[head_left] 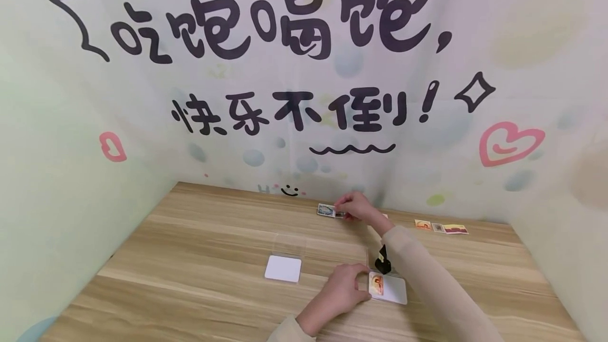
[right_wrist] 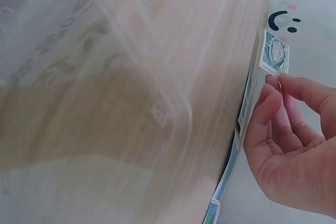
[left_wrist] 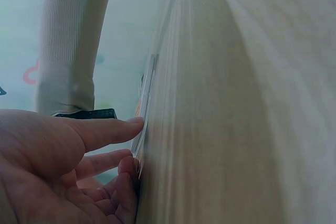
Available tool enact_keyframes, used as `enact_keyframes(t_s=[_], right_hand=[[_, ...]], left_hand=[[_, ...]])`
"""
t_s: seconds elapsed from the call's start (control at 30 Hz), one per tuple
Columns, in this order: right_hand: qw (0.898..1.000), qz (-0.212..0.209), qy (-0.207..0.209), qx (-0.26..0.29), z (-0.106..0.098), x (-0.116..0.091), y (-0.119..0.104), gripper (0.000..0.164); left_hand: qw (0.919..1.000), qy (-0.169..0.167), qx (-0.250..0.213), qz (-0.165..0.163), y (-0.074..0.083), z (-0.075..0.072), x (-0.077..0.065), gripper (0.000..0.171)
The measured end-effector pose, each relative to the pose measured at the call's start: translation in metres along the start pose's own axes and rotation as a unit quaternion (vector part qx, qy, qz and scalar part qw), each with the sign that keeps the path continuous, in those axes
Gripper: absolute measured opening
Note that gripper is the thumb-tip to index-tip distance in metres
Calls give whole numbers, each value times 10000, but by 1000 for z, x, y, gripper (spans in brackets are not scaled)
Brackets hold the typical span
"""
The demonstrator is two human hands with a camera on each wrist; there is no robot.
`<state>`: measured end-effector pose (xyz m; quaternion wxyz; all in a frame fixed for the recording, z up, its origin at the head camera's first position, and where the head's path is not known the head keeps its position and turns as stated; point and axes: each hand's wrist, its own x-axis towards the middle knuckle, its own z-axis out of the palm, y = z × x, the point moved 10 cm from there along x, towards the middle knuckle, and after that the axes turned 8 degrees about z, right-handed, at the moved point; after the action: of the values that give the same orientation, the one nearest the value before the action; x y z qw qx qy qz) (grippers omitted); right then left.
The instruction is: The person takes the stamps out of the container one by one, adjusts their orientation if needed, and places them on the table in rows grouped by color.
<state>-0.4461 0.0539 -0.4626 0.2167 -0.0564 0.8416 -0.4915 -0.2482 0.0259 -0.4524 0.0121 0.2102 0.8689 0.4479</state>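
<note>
My right hand (head_left: 357, 206) reaches to the back of the table, where its thumb and fingertips pinch the corner of a small blue-green picture stamp (right_wrist: 274, 52). This stamp (head_left: 326, 210) has a white border. Nearer the front, the left hand (head_left: 338, 288) grips the left end of a flat white-faced case (head_left: 394, 290), thumb on the near edge and fingers at the far one. On the left part of that case lies an orange stamp (head_left: 377, 284). The left thumb (left_wrist: 135, 120) presses along the thin edge of the case (left_wrist: 148, 90).
A second white-faced case (head_left: 283, 268) with a clear flap (head_left: 288, 245) lies on the wooden table (head_left: 214, 257) to the left. More stamps (head_left: 456, 229) lie in a row at the back right. A printed cloth (head_left: 266, 162) hangs behind. A small black object (head_left: 382, 264) shows below the right sleeve.
</note>
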Motion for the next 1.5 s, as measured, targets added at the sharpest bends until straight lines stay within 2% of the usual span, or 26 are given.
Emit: enact_keyframes(t_s=[0.2, 1.03, 1.5], right_hand=[[10000, 23, 11, 13, 1, 2, 0, 14], [9994, -67, 181, -280, 5, 10, 1, 13], [9989, 59, 285, -380, 5, 13, 7, 13]], left_hand=[[9999, -33, -97, -80, -2, 2, 0, 42], [10000, -2, -59, -33, -2, 1, 0, 43], [9999, -20, -125, -64, -2, 1, 0, 43]])
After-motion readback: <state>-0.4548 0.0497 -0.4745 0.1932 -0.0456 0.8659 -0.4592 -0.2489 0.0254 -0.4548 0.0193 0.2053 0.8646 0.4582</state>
